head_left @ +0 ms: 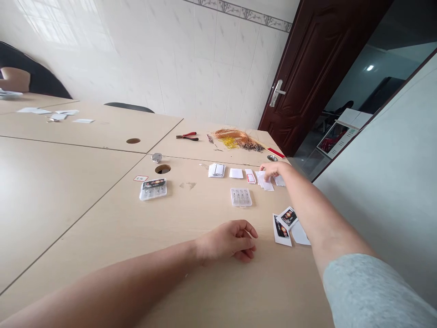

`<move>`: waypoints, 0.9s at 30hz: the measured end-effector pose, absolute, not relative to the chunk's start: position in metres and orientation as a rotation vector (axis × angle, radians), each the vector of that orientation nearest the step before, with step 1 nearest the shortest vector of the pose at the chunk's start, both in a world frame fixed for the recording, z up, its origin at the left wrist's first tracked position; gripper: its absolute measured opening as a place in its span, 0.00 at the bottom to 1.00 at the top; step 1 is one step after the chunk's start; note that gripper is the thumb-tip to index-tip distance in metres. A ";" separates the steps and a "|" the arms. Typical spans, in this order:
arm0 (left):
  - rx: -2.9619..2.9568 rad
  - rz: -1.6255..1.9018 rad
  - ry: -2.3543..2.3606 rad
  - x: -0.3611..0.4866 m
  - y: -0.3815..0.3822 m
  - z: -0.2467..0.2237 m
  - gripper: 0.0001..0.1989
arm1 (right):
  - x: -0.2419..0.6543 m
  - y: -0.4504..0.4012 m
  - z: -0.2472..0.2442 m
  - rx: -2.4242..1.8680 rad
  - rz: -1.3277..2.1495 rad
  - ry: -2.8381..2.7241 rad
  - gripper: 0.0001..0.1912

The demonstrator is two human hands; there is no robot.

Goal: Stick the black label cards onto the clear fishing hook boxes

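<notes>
My right hand (271, 170) reaches out to a loose pile of white slips (266, 184), its fingers bent down onto them; whether it pinches one is too small to tell. My left hand (237, 240) rests on the table, fingers loosely curled and apart, holding nothing. Beyond it lies a clear plastic case (241, 197) with small metal pieces inside. Left of the slips are a red-bordered card stack (250, 176), a plain white stack (236, 173) and a black-bordered stack (217, 171). Dark printed cards (282, 230) lie below my right forearm.
Another clear case (153, 189) with a dark label sits left, near a table hole (163, 169). Red-handled pliers (187, 136) and copper-coloured wire bundles (232, 135) lie farther back. A person's arm (15, 79) shows at the far left. A dark red door (314, 59) stands behind.
</notes>
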State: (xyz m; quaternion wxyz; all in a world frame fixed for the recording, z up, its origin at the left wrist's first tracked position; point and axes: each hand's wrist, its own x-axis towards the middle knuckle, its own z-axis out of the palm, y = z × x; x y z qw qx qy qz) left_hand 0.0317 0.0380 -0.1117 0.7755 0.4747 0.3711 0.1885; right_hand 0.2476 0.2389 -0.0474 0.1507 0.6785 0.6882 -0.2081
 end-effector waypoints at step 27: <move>1.309 0.510 0.829 0.032 0.034 -0.116 0.18 | 0.258 0.187 -0.049 2.288 -0.961 2.179 0.18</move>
